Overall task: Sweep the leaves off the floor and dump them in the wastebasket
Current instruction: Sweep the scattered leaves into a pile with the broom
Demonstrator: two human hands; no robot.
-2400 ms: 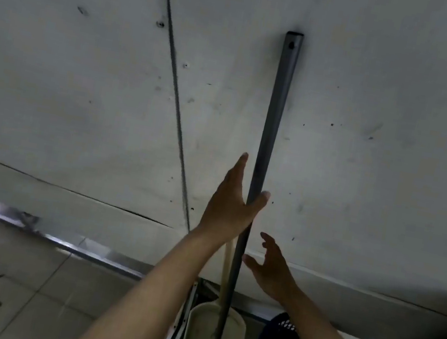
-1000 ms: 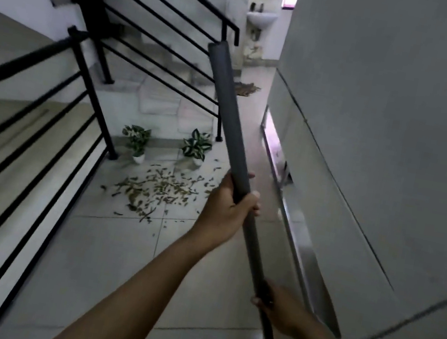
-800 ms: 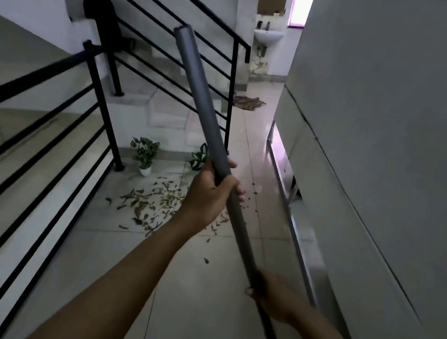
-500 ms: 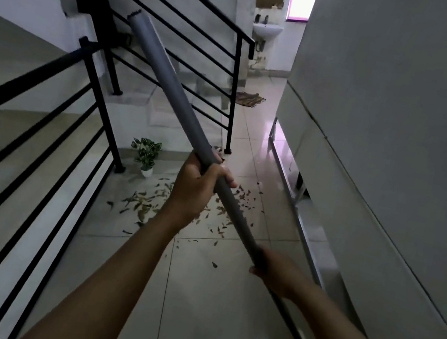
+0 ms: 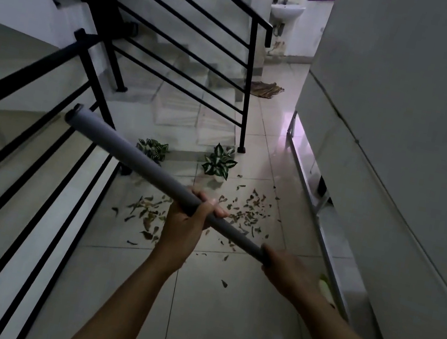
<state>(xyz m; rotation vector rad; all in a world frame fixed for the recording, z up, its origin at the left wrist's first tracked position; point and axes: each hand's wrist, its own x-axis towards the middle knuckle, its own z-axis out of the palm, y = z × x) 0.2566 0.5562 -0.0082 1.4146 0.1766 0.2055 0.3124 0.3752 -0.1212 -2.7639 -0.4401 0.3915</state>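
Note:
A long grey broom handle (image 5: 140,160) slants from upper left down to lower right across the view. My left hand (image 5: 189,223) grips it near the middle, and my right hand (image 5: 287,273) grips it lower down. The broom's head is hidden behind my right arm; only a pale yellowish bit (image 5: 325,286) shows beside the arm. Dry brown leaves (image 5: 241,211) lie scattered on the pale tiled floor ahead of my hands. No wastebasket is in view.
Black stair railings (image 5: 45,120) run along the left, and steps rise behind them. Two small potted plants (image 5: 219,162) stand at the foot of the stairs. A grey wall (image 5: 405,111) with a metal strip at its base closes the right side. A washbasin (image 5: 286,11) is far down the corridor.
I took the broom from the wall with both hands and turned toward the corridor. The handle's top has swung down and to the left, and the leaves are now closer.

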